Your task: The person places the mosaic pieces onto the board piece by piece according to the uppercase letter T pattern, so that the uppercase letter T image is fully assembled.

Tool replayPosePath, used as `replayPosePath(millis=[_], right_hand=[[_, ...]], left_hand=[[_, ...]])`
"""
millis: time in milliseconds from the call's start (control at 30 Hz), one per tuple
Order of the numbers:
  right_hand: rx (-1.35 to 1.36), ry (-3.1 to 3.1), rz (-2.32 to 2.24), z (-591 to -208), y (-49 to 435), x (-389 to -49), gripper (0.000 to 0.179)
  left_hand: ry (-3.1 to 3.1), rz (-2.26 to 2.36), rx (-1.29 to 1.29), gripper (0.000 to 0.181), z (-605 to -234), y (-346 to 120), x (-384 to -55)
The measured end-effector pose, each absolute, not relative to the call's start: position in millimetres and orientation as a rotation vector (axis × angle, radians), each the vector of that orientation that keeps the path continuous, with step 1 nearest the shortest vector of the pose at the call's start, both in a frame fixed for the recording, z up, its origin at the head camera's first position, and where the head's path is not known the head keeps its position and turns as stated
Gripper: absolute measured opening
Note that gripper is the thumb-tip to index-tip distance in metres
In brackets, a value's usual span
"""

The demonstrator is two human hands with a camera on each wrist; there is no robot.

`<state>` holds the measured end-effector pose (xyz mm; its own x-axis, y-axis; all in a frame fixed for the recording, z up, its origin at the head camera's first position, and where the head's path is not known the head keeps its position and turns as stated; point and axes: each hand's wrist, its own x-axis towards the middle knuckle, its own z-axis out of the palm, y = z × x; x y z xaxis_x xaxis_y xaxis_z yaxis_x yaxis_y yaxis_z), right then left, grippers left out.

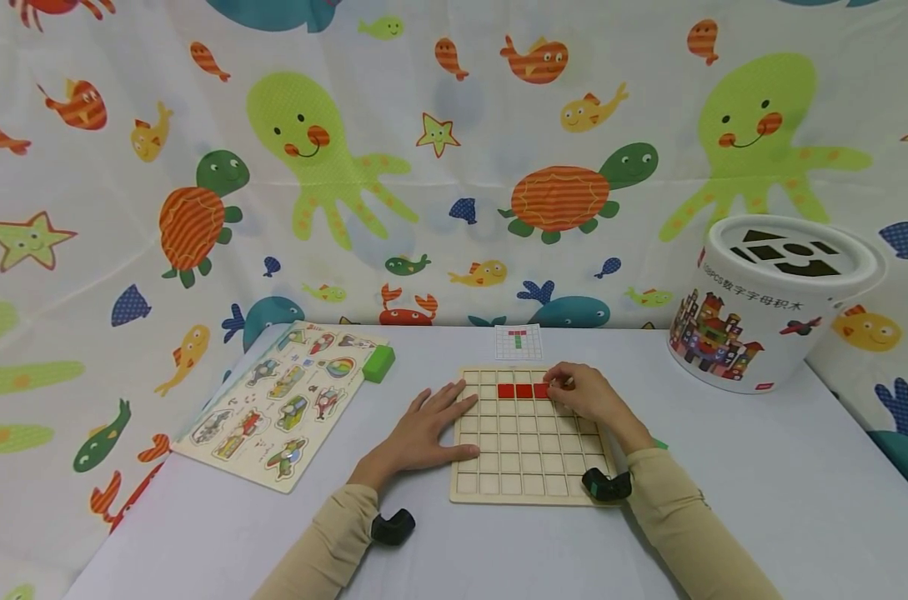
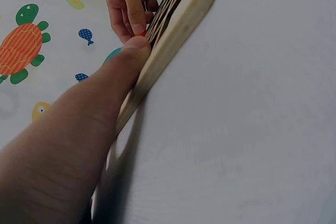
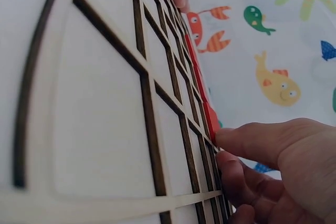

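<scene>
On the white desk (image 1: 198, 533), the left hand (image 1: 423, 432) lies spread on the board's (image 1: 531, 463) left edge; the right hand (image 1: 590, 394) pinches the rightmost red tile (image 1: 540, 391) toward the far side, probably light, stiff, best edge-held.

Left hand (image 2: 79, 114), 9 o'clock: thumb touches wooden board (image 2: 169, 38) | right hand (image 2: 127, 3), 11 o'clock: pinches red piece (image 2: 143, 33)

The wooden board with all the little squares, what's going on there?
A person's left hand rests on the left edge of the wooden board. Three red squares line up near its far side, and the right hand pinches the rightmost one. A small card with a red and green pattern lies behind the board.
</scene>
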<state>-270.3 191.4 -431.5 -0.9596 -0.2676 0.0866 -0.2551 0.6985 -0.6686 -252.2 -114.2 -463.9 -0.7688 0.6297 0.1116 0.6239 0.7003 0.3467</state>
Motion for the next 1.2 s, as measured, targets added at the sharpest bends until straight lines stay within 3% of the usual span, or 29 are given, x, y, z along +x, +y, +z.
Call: replayPosePath(millis=[933, 1200], right_hand=[[-0.408, 2.884, -1.091, -432.5, 190.3, -269.5, 0.015], [-0.429, 2.808, -1.168, -430.4, 199.4, -270.1, 0.022]], left_hand=[[2.891, 0.572, 1.071, 0.081, -465.1, -114.3, -251.4], [2.884, 0.572, 1.064, 0.081, -464.0, -113.6, -251.9]])
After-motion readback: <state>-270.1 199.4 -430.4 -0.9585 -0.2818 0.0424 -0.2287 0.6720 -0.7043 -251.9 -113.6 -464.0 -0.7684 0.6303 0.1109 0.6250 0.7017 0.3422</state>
